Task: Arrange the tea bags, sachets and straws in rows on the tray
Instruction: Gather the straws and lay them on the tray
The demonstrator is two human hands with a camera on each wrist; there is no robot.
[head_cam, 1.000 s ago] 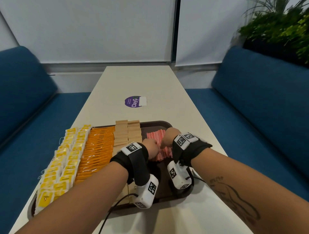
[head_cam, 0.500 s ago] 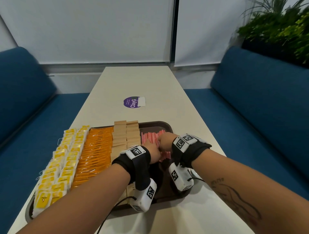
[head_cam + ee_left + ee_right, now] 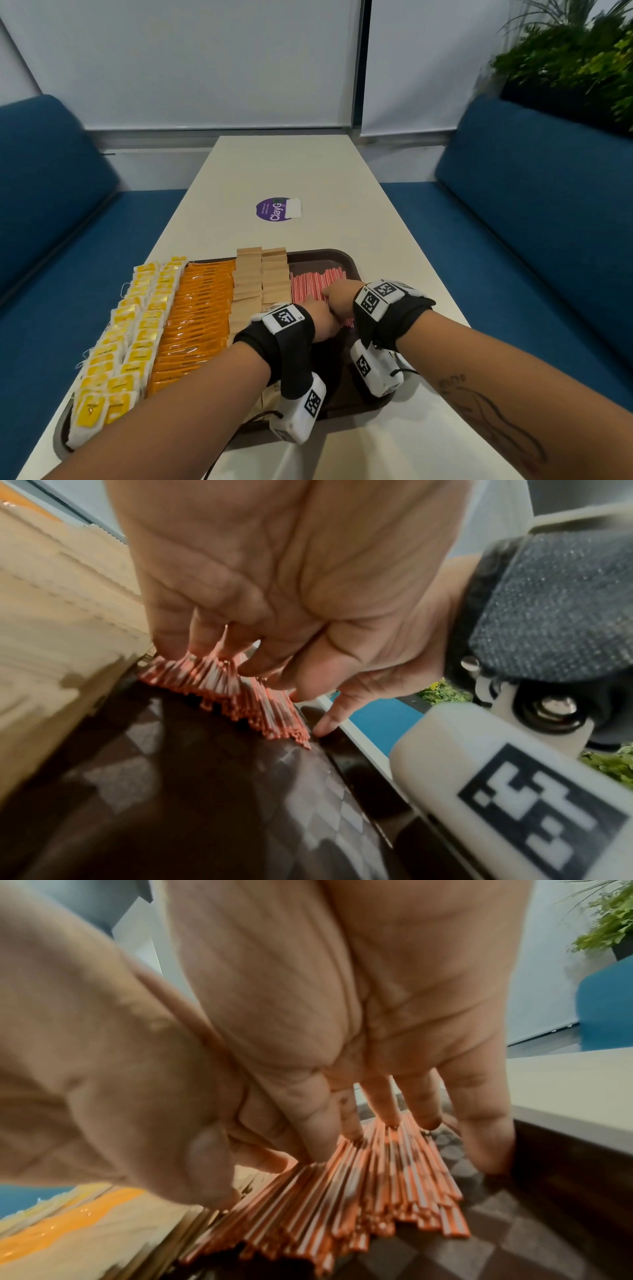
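A dark brown tray point(image 3: 342, 255) holds rows of yellow tea bags point(image 3: 130, 329), orange sachets point(image 3: 198, 318), beige sachets point(image 3: 260, 281) and, at the right, a pile of red-and-white straws point(image 3: 315, 284). Both hands are on the straws. My left hand point(image 3: 322, 318) rests its fingertips on the near part of the pile; the left wrist view shows them pressing the straws point(image 3: 240, 696) down beside the beige sachets. My right hand point(image 3: 339, 294) spreads straight fingers point(image 3: 380, 1110) over the straws point(image 3: 359, 1204), its little finger against the tray's right wall point(image 3: 565, 1164).
The tray sits at the near end of a long cream table point(image 3: 274, 164) bearing a purple round sticker point(image 3: 274, 209). Blue benches point(image 3: 51, 240) point(image 3: 531, 222) run along both sides. A plant point(image 3: 575, 61) stands behind the right bench. Bare tray floor point(image 3: 205, 804) lies nearer than the straws.
Both hands have stayed on the straws and slid slightly toward me. The straw pile has shifted a little left, closer to the beige sachets.
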